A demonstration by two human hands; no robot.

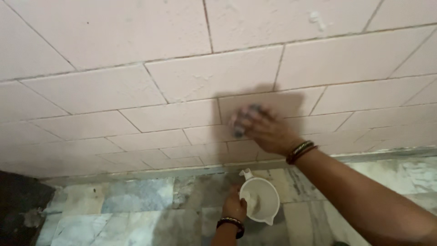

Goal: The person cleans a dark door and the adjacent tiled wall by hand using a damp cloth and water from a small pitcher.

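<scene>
The right hand [266, 130] is pressed flat against the pale pink tiled wall [136, 86], its fingers curled over a small grey-blue scrubbing pad [243, 120] that is blurred and only partly visible under the fingertips; the hand is clamped on that pad, which lies against a tile a few rows above the wall's lower edge, right of the middle of the view. A dark shadow of the hand falls on the tiles just above and to the right of it. On the right wrist sit dark banded bracelets [300, 151], and the bare forearm runs down toward the lower right corner. Lower down, the left hand [234, 206] grips the rim of a small white plastic jug with a spout and a tab handle [260, 199], fingers closed on its near-left edge; the jug is held over the grey-and-white marble floor [114, 209], close to the line where the floor meets the foot of the wall. Whether the jug rests on the floor or hangs just above it cannot be told. Its inside looks pale, with a greyish patch at the bottom. A dark beaded bracelet [231, 224] circles the left wrist at the bottom edge of the view. At the far left, a dark rough patch [20, 205] borders the marble slabs near the lower left corner.
</scene>
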